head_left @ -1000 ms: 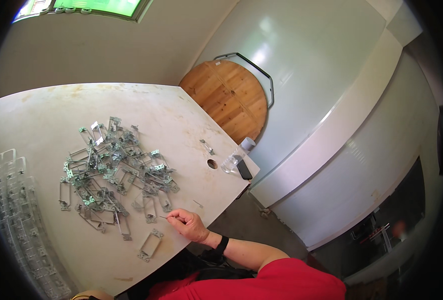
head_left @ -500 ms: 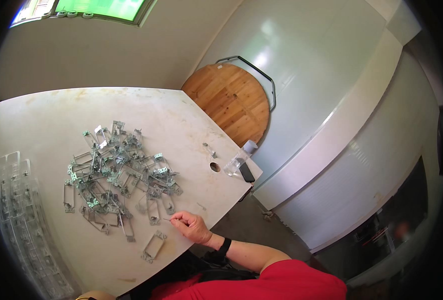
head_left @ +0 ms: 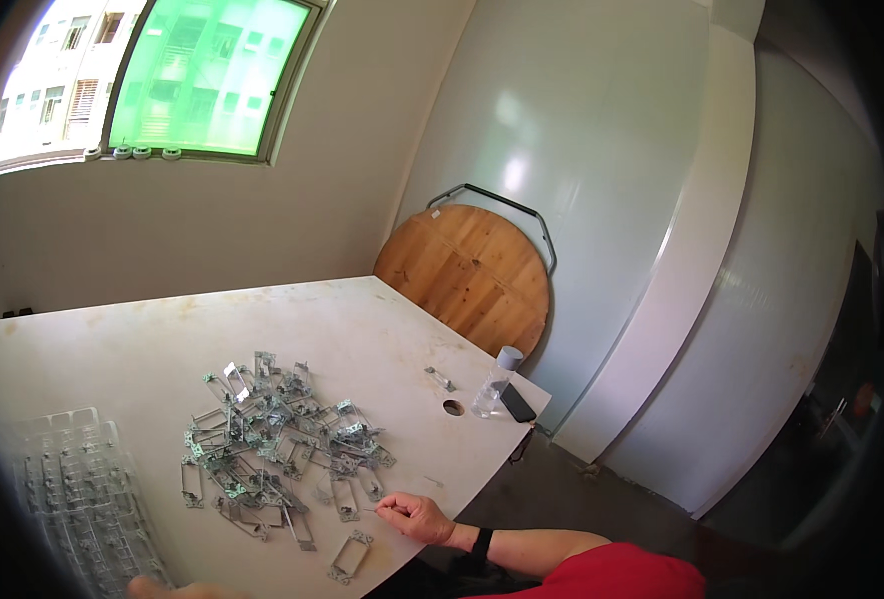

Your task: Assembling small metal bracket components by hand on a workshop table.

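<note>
My right hand [head_left: 417,519], with a black band at the wrist, is above the table's near edge. Its fingers are pinched on a thin pin-like piece [head_left: 370,510] that points left. Just left of it is a heap of metal frame brackets [head_left: 272,439], rectangular and tangled together. One separate metal frame bracket [head_left: 350,556] lies below the hand. My left hand [head_left: 177,590] shows only in part at the bottom edge, beside the clear plastic trays [head_left: 80,417] holding small metal parts. Its fingers are mostly cut off, so its grip is hidden.
On the table's right corner are a clear bottle [head_left: 495,387] with a grey cap, a black phone [head_left: 518,403] and a round hole [head_left: 453,407]. A small metal part [head_left: 440,378] lies near them. A round wooden tabletop [head_left: 472,275] leans against the wall behind.
The view has tilted up, bringing more of the window into sight and shifting the table lower. My left hand shows more at the bottom edge. My right hand keeps its pinch near the heap.
</note>
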Demonstrator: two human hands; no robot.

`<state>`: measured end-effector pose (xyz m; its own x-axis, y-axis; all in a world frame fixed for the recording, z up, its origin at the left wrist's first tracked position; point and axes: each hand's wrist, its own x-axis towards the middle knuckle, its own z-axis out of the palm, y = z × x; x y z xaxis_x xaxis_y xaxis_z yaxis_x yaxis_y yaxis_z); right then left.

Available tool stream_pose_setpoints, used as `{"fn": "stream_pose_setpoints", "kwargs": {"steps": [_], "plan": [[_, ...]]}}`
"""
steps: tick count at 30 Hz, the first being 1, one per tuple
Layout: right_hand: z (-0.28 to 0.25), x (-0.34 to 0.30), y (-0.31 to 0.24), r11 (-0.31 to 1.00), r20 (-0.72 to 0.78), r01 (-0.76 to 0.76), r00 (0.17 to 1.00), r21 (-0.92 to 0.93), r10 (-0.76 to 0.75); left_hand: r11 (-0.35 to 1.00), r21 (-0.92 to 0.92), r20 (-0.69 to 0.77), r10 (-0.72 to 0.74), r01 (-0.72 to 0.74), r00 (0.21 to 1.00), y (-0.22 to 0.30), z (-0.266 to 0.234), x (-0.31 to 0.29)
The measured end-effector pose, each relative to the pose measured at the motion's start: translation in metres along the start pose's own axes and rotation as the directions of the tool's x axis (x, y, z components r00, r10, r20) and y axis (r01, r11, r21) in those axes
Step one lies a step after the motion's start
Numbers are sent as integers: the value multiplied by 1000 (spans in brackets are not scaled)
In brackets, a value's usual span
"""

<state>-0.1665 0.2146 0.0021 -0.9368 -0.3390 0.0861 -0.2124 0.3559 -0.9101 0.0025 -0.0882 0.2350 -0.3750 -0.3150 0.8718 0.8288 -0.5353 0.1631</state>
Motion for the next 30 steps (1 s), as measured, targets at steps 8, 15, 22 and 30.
{"fn": "stream_pose_setpoints", "kwargs": {"steps": [8, 15, 22, 30], "plan": [[14, -4, -11, 999, 8, 38, 999, -31, -38, 862, 51, 154, -506, 504, 849, -34, 19, -2], [-4, 2, 23, 993, -71, -120, 990, 17, 121, 420, -460, -86, -898, 782, 432, -28, 11, 14], [-9, 2, -13, 999, -60, -44, 997, -31, 43, 347, -522, -309, -928, 779, 207, -47, -10, 50], [-9, 1, -1, 1000, -9, -22, 1000, 2, 22, 380, -535, -395, -902, 754, 173, -39, -27, 46]]}}
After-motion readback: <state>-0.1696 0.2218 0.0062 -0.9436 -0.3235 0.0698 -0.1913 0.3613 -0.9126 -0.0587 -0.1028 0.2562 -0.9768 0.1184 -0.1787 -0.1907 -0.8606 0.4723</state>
